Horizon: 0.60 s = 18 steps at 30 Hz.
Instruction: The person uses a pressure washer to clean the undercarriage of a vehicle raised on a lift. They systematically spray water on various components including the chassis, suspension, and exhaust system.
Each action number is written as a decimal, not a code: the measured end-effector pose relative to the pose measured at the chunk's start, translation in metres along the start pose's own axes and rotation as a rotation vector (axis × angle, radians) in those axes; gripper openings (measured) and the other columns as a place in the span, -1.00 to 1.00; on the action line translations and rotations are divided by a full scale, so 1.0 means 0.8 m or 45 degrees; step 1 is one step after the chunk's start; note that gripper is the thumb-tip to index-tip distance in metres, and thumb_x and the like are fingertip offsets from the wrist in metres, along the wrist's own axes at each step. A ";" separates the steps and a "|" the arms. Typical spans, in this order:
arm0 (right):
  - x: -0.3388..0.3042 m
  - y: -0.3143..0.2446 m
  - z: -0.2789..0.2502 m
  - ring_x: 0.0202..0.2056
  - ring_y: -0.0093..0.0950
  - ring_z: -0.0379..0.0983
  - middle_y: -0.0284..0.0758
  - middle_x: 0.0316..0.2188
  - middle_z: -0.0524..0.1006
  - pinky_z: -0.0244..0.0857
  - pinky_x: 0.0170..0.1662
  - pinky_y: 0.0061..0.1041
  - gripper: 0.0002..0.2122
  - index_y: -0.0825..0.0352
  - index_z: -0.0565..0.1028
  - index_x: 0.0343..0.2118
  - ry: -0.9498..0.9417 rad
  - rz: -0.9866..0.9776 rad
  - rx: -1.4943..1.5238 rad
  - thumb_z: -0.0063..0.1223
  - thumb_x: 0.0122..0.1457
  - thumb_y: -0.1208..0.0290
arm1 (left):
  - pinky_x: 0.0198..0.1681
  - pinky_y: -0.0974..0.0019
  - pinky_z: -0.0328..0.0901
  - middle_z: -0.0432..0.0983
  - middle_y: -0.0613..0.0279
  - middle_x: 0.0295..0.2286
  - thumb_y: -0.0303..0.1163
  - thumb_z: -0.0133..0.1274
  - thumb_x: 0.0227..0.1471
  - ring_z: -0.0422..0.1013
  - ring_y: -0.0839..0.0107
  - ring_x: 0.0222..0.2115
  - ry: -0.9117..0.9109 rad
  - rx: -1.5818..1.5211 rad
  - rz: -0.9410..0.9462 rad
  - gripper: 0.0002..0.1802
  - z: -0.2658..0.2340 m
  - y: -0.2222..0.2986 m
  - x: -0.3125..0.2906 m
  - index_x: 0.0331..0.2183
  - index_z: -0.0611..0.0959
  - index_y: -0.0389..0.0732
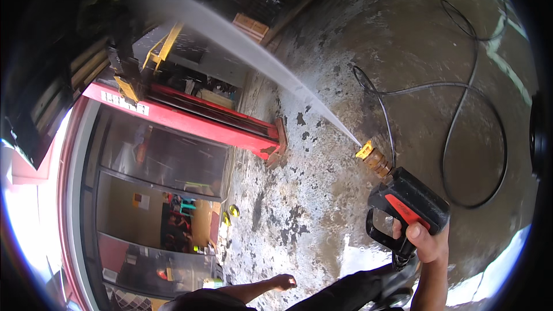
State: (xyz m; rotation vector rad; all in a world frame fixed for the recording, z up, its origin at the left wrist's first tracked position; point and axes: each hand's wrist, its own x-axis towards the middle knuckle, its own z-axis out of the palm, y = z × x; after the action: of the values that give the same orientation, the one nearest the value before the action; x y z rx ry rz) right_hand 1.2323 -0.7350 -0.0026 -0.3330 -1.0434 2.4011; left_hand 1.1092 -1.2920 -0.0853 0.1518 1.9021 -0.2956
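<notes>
My right hand (427, 243) grips the handle of a black and red pressure washer gun (416, 201) at the lower right. From the gun's yellow nozzle (364, 150), behind which sits a brass-coloured coupling (378, 164), a white water jet (259, 57) shoots toward the upper left. It fans out and reaches the dark underside of a raised vehicle (57, 75), where details are lost in shadow. My left hand (283, 282) hangs low near the bottom edge, fingers curled, apart from the gun, with nothing visible in it.
A black hose (455, 121) loops over the wet, patchy concrete floor (322, 196). A red lift post (207, 121) with a yellow arm (167, 46) stands at left. Beyond it are glass panels (161, 150) and a doorway. Yellow-green footwear (230, 213) lies on the floor.
</notes>
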 end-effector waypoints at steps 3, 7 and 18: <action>0.085 -0.033 -0.005 -0.54 -0.56 0.51 -0.33 -0.57 0.57 0.36 -0.47 -0.58 -0.47 0.51 0.57 -0.31 -0.171 -0.053 0.024 0.40 -0.09 0.04 | -0.09 0.15 0.39 0.64 0.16 -0.25 0.01 0.11 0.12 0.54 0.24 -0.19 -0.104 -0.002 0.007 -0.64 -0.021 0.039 0.000 -0.22 0.68 -0.04; 0.199 -0.076 -0.002 -0.55 -0.55 0.51 -0.29 -0.57 0.56 0.38 -0.46 -0.57 -0.45 0.54 0.57 -0.29 -0.311 0.006 0.123 0.40 -0.08 0.05 | -0.07 0.12 0.38 0.62 0.12 -0.24 0.04 0.07 0.14 0.52 0.23 -0.15 0.097 -0.018 0.179 -0.60 -0.112 0.137 0.036 -0.21 0.65 -0.08; 0.402 -0.146 -0.011 -0.51 -0.48 0.52 -0.19 -0.49 0.59 0.42 -0.42 -0.52 -0.30 0.62 0.48 -0.12 -0.441 0.161 0.139 0.42 -0.09 -0.01 | -0.04 0.15 0.38 0.60 0.07 -0.19 -0.04 0.11 0.15 0.52 0.24 -0.13 0.189 -0.197 0.166 -0.56 -0.298 0.292 -0.070 -0.08 0.58 -0.15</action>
State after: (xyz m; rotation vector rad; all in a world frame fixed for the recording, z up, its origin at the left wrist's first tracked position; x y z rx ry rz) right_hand 1.0040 -0.4909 0.0694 0.0612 -1.0552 2.6810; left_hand 0.9702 -0.9990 0.0131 0.1975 2.0431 -0.0494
